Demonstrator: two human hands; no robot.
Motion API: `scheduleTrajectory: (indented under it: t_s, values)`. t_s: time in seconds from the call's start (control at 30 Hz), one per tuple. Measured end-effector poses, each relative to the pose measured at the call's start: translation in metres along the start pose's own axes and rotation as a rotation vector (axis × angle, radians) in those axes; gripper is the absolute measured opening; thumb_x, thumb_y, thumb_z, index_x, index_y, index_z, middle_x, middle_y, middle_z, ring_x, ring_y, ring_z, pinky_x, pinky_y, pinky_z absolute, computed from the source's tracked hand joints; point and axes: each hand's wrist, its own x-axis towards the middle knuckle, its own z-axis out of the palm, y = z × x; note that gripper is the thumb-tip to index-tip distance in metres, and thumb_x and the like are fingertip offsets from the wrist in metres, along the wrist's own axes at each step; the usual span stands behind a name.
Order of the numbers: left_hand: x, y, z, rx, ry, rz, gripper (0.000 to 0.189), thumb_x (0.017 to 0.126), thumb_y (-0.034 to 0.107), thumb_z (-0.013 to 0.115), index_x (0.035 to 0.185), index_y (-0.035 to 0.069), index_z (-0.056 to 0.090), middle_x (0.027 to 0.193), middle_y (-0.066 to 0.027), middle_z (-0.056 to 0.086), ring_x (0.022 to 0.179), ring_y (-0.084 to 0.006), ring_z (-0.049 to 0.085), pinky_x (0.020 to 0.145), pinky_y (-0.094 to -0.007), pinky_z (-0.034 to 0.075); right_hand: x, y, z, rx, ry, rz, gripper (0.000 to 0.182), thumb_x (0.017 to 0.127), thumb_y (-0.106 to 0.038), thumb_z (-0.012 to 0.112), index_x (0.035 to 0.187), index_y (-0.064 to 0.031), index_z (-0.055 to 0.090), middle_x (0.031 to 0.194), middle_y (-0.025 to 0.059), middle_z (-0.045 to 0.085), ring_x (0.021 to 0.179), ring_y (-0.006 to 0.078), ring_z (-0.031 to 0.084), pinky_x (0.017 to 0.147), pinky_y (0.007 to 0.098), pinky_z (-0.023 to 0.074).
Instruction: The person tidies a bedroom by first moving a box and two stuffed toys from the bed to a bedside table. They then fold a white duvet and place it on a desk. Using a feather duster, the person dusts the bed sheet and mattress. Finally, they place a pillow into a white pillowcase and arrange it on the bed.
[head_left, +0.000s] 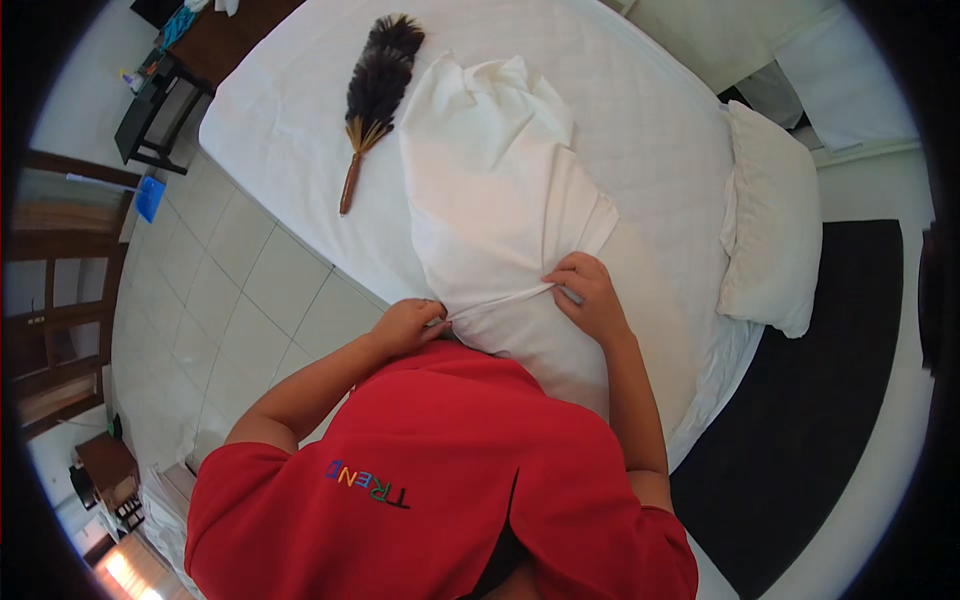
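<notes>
A white pillowcase (487, 202) lies partly pulled over a white pillow (555, 352), its far end loose and creased on the bed. My right hand (589, 292) pinches the hem of the case between thumb and fingers, at the right side of the pillow. At the left side, close to my red shirt, my left hand (412, 326) grips the same hem; its fingertips are partly hidden in the fold. The near end of the pillow rests against my body. Left of the case, a dark feather duster (379, 82) with a brown handle lies on the bed.
The bed (645, 97) has a white sheet. Another white pillow (776, 225) lies at its right edge, above a black headboard or panel (802, 420). To the left are a tiled floor (247, 270), a blue dustpan (150, 199), a dark bench (150, 112) and a wooden door (64, 292).
</notes>
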Motion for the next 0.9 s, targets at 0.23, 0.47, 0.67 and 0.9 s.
scheduleTrajectory:
  t_s: [0.23,0.47,0.67,0.9]
  values:
    - [0.059,0.037,-0.009,-0.005,0.266,0.036,0.021,0.074,0.022,0.074,0.082,0.010,0.058,0.066,-0.0057,0.059,0.059,-0.0239,0.057,0.055,-0.0362,0.044,0.009,0.072,-0.037,-0.037,0.161,0.078,0.019,0.075,0.003,0.065,0.093,-0.0048,0.066,0.105,0.0105,0.066,0.105,0.0280,0.059,0.092,0.0370,0.0452]
    - [0.062,0.037,0.005,0.062,0.065,0.240,0.013,0.076,0.014,0.072,0.083,0.011,0.061,0.067,-0.0055,0.061,0.058,-0.0258,0.059,0.053,-0.0374,0.048,0.029,0.137,-0.045,0.186,0.060,0.540,0.025,0.087,-0.002,0.055,0.109,-0.0060,0.067,0.111,0.0113,0.066,0.100,0.0267,0.062,0.088,0.0320,0.0480]
    - [0.071,0.062,0.020,-0.134,-0.038,0.109,0.014,0.080,0.015,0.070,0.089,0.010,0.061,0.074,-0.0068,0.063,0.064,-0.0270,0.062,0.059,-0.0349,0.051,0.024,0.175,-0.039,-0.015,0.036,0.557,0.025,0.088,-0.007,0.052,0.107,-0.0061,0.068,0.105,0.0129,0.069,0.095,0.0267,0.065,0.084,0.0321,0.0490]
    - [0.091,0.068,0.014,-0.244,0.014,-0.227,0.029,0.080,0.019,0.073,0.104,0.008,0.062,0.083,-0.0082,0.063,0.072,-0.0239,0.062,0.064,-0.0325,0.051,-0.054,0.128,-0.081,-0.211,0.295,0.458,0.024,0.084,-0.004,0.056,0.106,-0.0022,0.068,0.097,0.0173,0.068,0.091,0.0310,0.064,0.080,0.0361,0.0496]
